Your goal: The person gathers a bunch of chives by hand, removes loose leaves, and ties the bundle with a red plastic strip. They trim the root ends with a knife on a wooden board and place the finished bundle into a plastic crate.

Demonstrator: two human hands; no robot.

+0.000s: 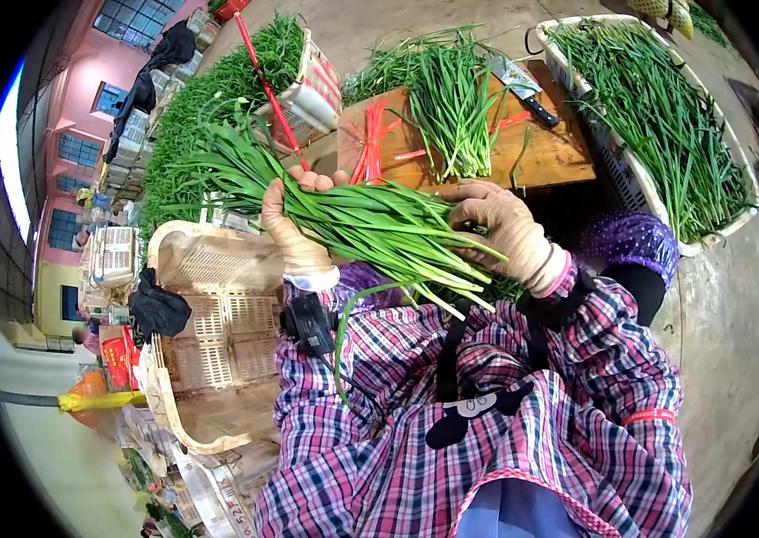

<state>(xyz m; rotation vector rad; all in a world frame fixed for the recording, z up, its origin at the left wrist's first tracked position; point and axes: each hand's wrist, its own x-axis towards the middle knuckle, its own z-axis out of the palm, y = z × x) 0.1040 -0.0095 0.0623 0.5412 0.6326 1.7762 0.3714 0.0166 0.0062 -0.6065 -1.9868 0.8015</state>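
Observation:
A loose bunch of garlic chives (352, 215) lies across both of my gloved hands, leaves toward the upper left and pale stem ends toward the lower right. My left hand (294, 224) is wrapped round the leafy part, with its fingertips showing beyond the bunch. At the stem end, my right hand (509, 229) has its fingers bent onto the stems. One long leaf (341, 341) droops over my plaid sleeve. Beyond my hands, another pile of garlic chives (455, 108) rests on a wooden board (550, 157). Red ties (368, 143) and a knife (523, 90) lie beside that pile.
An open plastic crate (218, 332) stands at my left, with a black cloth (160, 303) on its rim. A long white crate (590, 76) full of greens is at the right. Heaped greens (186, 134) and a red stick (263, 81) are at the upper left.

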